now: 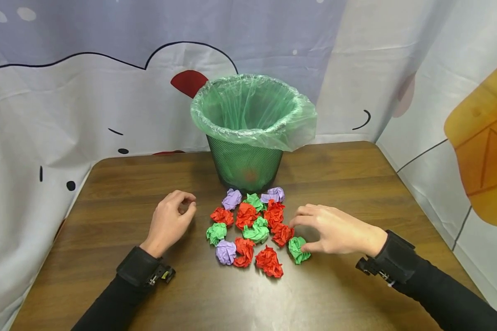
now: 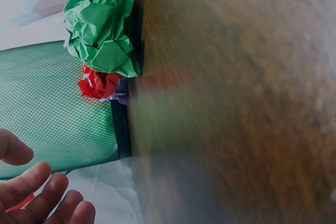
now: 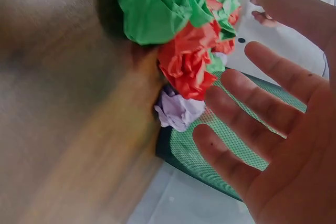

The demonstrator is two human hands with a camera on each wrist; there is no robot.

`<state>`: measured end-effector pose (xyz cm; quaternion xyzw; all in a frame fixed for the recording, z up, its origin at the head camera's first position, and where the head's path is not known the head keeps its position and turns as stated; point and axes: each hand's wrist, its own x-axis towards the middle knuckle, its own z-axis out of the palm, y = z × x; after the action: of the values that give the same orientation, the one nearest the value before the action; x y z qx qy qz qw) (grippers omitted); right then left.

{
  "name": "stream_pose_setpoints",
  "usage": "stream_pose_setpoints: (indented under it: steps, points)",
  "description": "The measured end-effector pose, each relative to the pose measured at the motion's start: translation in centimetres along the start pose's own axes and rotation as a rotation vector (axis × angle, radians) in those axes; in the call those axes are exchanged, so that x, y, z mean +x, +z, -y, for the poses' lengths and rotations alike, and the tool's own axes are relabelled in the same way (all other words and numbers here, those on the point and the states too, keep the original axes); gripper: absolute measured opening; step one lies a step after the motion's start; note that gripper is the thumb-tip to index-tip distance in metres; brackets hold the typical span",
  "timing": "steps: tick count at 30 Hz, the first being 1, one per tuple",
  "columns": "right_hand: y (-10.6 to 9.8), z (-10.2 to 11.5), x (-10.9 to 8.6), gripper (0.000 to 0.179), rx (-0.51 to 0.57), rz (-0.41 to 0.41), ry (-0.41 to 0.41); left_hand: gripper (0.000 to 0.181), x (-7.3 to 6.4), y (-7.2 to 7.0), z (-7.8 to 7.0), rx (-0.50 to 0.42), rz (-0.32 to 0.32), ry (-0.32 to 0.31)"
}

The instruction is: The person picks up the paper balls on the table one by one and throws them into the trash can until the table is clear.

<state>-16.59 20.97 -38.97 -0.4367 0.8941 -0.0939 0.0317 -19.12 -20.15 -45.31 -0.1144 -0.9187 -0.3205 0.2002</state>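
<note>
Several crumpled paper balls lie in a cluster on the wooden table: red [image 1: 269, 262], green [image 1: 256, 231] and purple [image 1: 226, 252]. To their left, my left hand [image 1: 170, 221] hovers with loosely bent fingers and holds nothing. My right hand [image 1: 333, 229] is at the right edge of the cluster, its fingers spread over a green paper ball [image 1: 299, 250]. The thumb tip overlaps that ball in the head view; whether it touches cannot be told. In the right wrist view, the fingers [image 3: 262, 108] are extended with nothing in them, beside a red paper ball [image 3: 189, 59].
A mesh waste bin [image 1: 248, 165] with a green plastic liner [image 1: 302, 119] stands upright behind the paper balls, toward the table's far edge. A printed cloth [image 1: 107, 101] hangs behind and beside the wooden table [image 1: 343, 174].
</note>
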Motion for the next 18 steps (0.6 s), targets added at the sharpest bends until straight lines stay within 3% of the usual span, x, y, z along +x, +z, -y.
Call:
stream_pose_setpoints:
  steps: [13,18]
  points:
    - [2.1,0.3,-0.5,0.051,0.028,0.015,0.018,0.015,-0.3,0.1,-0.3,-0.018,0.018,0.001]
    - [2.4,0.2,-0.6,0.051,0.04,-0.007,0.019,0.018,-0.8,0.1,-1.0,-0.017,0.082,0.003]
